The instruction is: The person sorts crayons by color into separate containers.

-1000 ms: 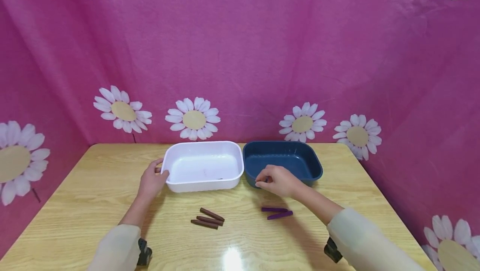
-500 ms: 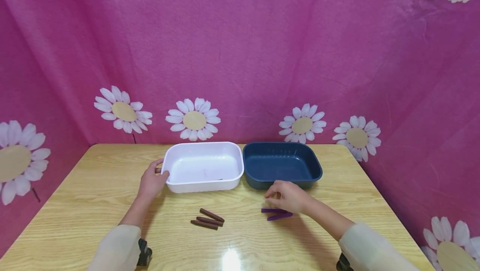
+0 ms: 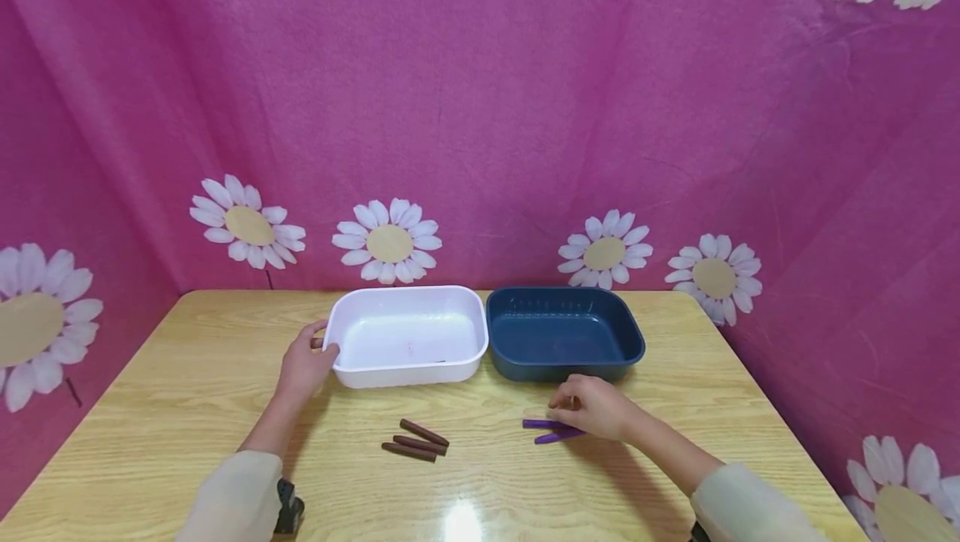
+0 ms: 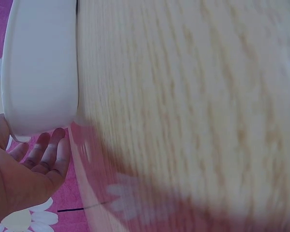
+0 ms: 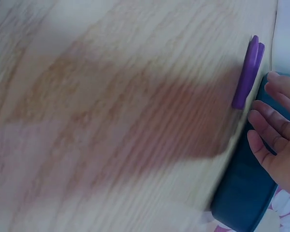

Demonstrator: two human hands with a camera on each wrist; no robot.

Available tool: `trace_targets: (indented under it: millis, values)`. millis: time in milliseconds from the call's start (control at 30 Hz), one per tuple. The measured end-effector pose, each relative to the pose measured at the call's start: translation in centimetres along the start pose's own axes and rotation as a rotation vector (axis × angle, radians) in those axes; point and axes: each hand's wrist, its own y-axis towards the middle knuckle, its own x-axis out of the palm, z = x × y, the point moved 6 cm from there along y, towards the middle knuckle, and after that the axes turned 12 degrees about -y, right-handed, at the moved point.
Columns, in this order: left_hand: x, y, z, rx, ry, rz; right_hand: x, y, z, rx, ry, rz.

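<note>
- Head view: the left hand [image 3: 303,367] rests against the left end of the white tub [image 3: 405,337]. Its thumb lies at the rim and a fingertip shows beside the wall, but the tub hides the other fingers, so how far they curl round the rim cannot be told here.
- Head view: the right hand [image 3: 596,407] lies over the right ends of two purple sticks [image 3: 551,429] on the wooden table [image 3: 172,392]. They lie just in front of the dark blue tub [image 3: 564,333]. The fingers are bent downward, and the back of the hand covers their tips, so whether they pinch a stick cannot be told.
- Head view: three brown sticks [image 3: 415,439] lie close together in front of the white tub, well apart from both hands. The two tubs stand side by side, their near rims almost touching. The pink flowered cloth [image 3: 480,108] behind the table bears lettering that is cut off at the top edge.
- Left wrist view: the picture is blurred. The left hand [image 4: 24,169] has straight, relaxed fingers [image 4: 50,152] lying under the corner of the white tub [image 4: 41,72], touching it but not wrapped round it.
- Right wrist view: also blurred. The right hand [image 5: 280,145] is cut off at the right edge. Its fingers [image 5: 268,128] are loosely bent and hold nothing. The purple sticks [image 5: 249,72] lie just beyond the fingertips, overlapping so that they read almost as one. The dark blue tub [image 5: 241,193] lies beneath the hand.
</note>
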Motion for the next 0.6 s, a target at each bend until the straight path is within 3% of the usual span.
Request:
trace_targets:
  millis: [267, 600]
  values:
    - [0.1, -0.1, 0.1, 0.010, -0.004, -0.006, 1.3, -0.6, 0.6, 0.049, 0.050, -0.048]
    - [0.0, 0.1, 0.0, 0.007, -0.004, 0.001, 1.8, -0.7, 1.0, 0.046, 0.063, -0.022]
